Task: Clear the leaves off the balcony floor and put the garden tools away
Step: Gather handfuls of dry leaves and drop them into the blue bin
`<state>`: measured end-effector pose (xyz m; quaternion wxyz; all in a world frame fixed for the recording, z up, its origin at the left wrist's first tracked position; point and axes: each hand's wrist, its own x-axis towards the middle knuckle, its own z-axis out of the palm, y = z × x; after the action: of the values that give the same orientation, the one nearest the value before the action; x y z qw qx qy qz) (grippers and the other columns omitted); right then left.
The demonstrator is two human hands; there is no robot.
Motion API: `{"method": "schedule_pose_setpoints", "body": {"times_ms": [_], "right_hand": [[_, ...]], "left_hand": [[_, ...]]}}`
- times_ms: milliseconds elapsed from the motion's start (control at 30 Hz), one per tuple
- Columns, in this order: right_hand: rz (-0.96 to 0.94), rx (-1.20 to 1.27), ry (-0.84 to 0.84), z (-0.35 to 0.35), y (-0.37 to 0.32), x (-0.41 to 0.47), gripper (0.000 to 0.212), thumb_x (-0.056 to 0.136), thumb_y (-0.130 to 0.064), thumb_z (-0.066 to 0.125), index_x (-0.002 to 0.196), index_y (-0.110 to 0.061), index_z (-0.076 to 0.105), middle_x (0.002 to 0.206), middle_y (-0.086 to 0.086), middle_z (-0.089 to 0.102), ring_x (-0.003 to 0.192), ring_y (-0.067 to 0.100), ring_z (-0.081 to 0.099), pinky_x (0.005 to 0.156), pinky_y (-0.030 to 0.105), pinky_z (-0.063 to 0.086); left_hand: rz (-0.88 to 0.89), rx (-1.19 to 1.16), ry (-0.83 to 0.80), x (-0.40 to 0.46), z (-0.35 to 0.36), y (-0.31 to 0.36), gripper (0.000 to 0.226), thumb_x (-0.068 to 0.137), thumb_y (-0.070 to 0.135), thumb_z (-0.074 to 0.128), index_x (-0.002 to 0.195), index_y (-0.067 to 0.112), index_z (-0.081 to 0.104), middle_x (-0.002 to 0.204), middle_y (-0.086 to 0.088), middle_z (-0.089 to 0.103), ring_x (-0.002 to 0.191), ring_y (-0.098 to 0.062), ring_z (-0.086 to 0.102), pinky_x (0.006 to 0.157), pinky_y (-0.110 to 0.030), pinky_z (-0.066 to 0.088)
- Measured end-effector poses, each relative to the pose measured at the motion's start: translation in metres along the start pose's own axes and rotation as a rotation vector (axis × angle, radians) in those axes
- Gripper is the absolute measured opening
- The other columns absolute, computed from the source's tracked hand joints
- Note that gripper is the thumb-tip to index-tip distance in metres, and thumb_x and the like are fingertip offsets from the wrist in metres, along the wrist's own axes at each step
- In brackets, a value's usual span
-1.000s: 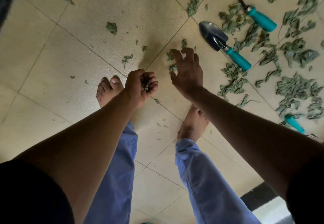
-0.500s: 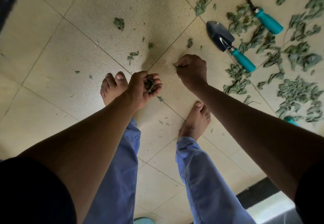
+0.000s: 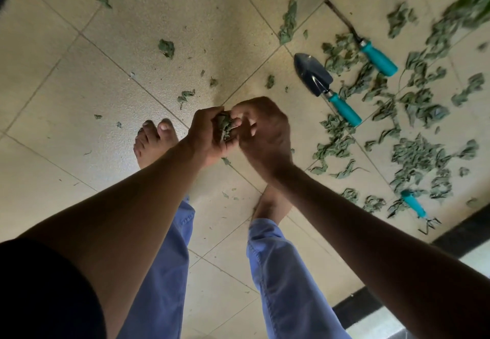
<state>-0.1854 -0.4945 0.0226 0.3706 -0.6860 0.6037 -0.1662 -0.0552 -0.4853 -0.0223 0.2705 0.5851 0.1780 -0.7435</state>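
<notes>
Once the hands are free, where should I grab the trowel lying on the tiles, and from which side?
Probably take the trowel by its teal handle, from above with the right hand. It lies flat, handle end toward the person's right foot and blade pointing away. The handle sits on fairly bare tile, with leaves only beside it. Both hands are busy now, the left hand holding a bunch of leaves.

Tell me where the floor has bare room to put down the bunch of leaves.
The tiles left of the left foot are nearly bare, with only small scraps. The patch between the lone leaf and the trowel is also fairly free. Right of the trowel it is crowded with leaves and tools.
</notes>
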Motion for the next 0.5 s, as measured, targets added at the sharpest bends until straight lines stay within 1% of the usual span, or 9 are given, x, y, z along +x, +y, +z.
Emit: {"method": "schedule_pose_setpoints", "body": {"times_ms": [67,100,133,200,267,300,333,400,500], "right_hand": [[0.052,-0.104,0.03,-0.001,0.027,0.019,0.027,0.087,0.004,0.06,0.107,-0.01,0.07,0.107,0.002,0.069,0.095,0.01,0.063,0.076,0.019,0.053],[0.079,-0.185,0.001,0.0,0.043,0.03,0.029,0.088,-0.002,0.063,0.115,-0.011,0.068,0.115,0.004,0.066,0.103,0.014,0.062,0.08,0.021,0.052],[0.112,-0.275,-0.056,0.001,0.057,0.041,0.035,0.089,-0.012,0.067,0.124,-0.013,0.064,0.123,0.006,0.062,0.112,0.019,0.058,0.081,0.023,0.05],[0.173,-0.428,-0.194,0.005,0.081,0.061,0.059,0.086,-0.036,0.076,0.137,-0.017,0.053,0.135,0.01,0.05,0.123,0.024,0.048,0.079,0.025,0.045],[0.155,-0.517,-0.286,0.01,0.091,0.073,0.077,0.077,-0.05,0.083,0.137,-0.018,0.047,0.137,0.011,0.043,0.122,0.027,0.045,0.078,0.03,0.049],[0.11,-0.549,-0.319,0.013,0.092,0.075,0.082,0.073,-0.052,0.085,0.136,-0.016,0.046,0.135,0.011,0.042,0.118,0.027,0.046,0.077,0.031,0.051],[0.06,-0.572,-0.356,0.017,0.091,0.074,0.084,0.071,-0.051,0.087,0.134,-0.014,0.047,0.134,0.012,0.043,0.114,0.027,0.046,0.076,0.031,0.05],[-0.019,-0.583,-0.437,0.025,0.086,0.067,0.083,0.071,-0.042,0.089,0.135,-0.011,0.046,0.134,0.012,0.043,0.112,0.026,0.048,0.074,0.029,0.048],[-0.102,-0.605,-0.527,0.037,0.08,0.05,0.068,0.078,-0.015,0.084,0.135,-0.009,0.048,0.137,0.014,0.043,0.112,0.028,0.05,0.072,0.03,0.049]], "left_hand": [[-0.012,-0.047,-0.016,0.006,-0.007,0.001,0.039,0.104,0.027,0.039,0.076,0.011,0.061,0.07,-0.005,0.057,0.066,-0.017,0.058,0.059,-0.025,0.052],[-0.012,-0.057,-0.022,0.008,-0.01,0.001,0.041,0.104,0.027,0.038,0.074,0.011,0.061,0.071,-0.005,0.056,0.067,-0.018,0.056,0.062,-0.026,0.052],[-0.009,-0.061,-0.03,0.011,-0.013,0.001,0.043,0.104,0.027,0.038,0.072,0.011,0.062,0.071,-0.005,0.055,0.068,-0.018,0.056,0.064,-0.027,0.051],[-0.005,-0.039,-0.028,0.011,-0.017,0.001,0.045,0.105,0.028,0.037,0.072,0.012,0.063,0.072,-0.005,0.056,0.068,-0.019,0.058,0.064,-0.027,0.053],[-0.005,-0.018,-0.008,0.013,-0.023,0.001,0.045,0.105,0.028,0.038,0.072,0.011,0.064,0.071,-0.005,0.058,0.067,-0.019,0.06,0.064,-0.028,0.055],[-0.007,-0.012,0.003,0.014,-0.025,0.001,0.045,0.104,0.028,0.039,0.072,0.011,0.065,0.071,-0.006,0.06,0.067,-0.019,0.061,0.065,-0.028,0.055],[-0.006,-0.009,0.01,0.014,-0.028,0.001,0.044,0.104,0.028,0.04,0.072,0.011,0.065,0.071,-0.006,0.06,0.067,-0.019,0.062,0.065,-0.028,0.055],[-0.01,-0.015,0.015,0.012,-0.032,0.002,0.043,0.104,0.028,0.04,0.073,0.011,0.065,0.071,-0.006,0.06,0.067,-0.019,0.061,0.065,-0.028,0.055],[-0.013,-0.023,0.024,0.008,-0.036,0.004,0.042,0.104,0.027,0.039,0.074,0.011,0.063,0.07,-0.005,0.059,0.067,-0.019,0.059,0.064,-0.027,0.054]]}}
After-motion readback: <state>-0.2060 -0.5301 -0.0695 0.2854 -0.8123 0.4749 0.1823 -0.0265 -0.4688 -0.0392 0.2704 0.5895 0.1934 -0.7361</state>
